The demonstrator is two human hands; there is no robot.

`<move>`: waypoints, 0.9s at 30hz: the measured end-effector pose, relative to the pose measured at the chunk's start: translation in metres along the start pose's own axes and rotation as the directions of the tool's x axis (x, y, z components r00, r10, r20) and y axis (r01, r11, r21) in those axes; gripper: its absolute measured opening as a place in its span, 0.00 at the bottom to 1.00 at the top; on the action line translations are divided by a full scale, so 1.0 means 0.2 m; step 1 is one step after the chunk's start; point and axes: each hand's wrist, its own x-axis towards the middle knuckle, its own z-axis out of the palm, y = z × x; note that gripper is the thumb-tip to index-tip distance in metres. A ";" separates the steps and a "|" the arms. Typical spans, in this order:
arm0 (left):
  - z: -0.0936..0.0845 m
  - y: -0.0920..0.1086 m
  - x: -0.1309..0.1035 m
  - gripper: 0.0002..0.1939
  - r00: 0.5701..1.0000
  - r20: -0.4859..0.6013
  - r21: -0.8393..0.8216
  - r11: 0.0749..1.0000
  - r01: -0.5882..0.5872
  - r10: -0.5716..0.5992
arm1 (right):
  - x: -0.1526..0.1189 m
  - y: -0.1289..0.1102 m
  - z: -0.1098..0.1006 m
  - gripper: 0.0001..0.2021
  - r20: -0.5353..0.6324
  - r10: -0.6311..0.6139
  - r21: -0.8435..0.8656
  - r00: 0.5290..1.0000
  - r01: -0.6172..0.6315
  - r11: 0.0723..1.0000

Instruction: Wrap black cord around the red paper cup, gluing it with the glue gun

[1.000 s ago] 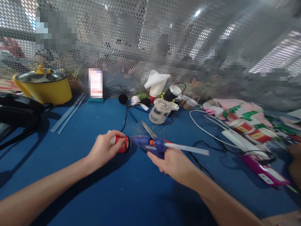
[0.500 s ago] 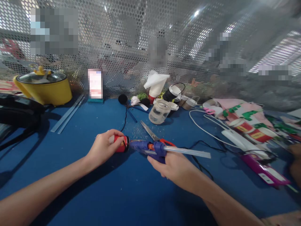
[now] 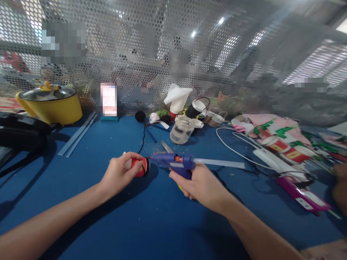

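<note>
My left hand [image 3: 119, 172] is closed round a small red cup [image 3: 141, 167] that lies on its side, its black-banded end facing right. In my right hand [image 3: 203, 186] is a blue glue gun [image 3: 176, 160], gripped by its handle. The nozzle points left, close to the upper edge of the cup's banded end; whether they touch I cannot tell. A long clear glue stick [image 3: 219, 163] sticks out of the gun's back. Behind the gun lie scissors [image 3: 166, 146], their handles hidden.
Beyond the hands stands a clear plastic jar [image 3: 182, 130]. A yellow pot [image 3: 54, 108] and glue sticks [image 3: 78, 135] are at left, a lit phone [image 3: 108, 100] behind. Cables, a purple power strip [image 3: 302, 193] and red paper cups [image 3: 296, 154] lie at right.
The glue gun has tilted to nearly level, its back end and glue stick rising. It now covers the scissors' red handles. The cup has turned slightly in my left hand.
</note>
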 end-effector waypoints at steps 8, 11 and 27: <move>-0.01 0.01 -0.02 0.08 0.963 -0.098 0.049 0.967 -0.248 0.252 | 0.18 0.05 -0.22 0.09 -0.339 -0.128 0.405 0.932 0.267 0.874; -0.01 0.00 -0.02 0.08 0.940 -0.100 0.073 0.945 -0.319 0.326 | 0.33 0.06 -0.32 0.09 -0.411 -0.038 0.466 0.911 0.246 0.850; -0.02 0.02 -0.01 0.06 0.835 -0.133 0.164 0.843 -0.513 0.534 | 0.47 0.08 -0.51 0.21 -0.450 0.181 0.036 0.874 -0.184 0.982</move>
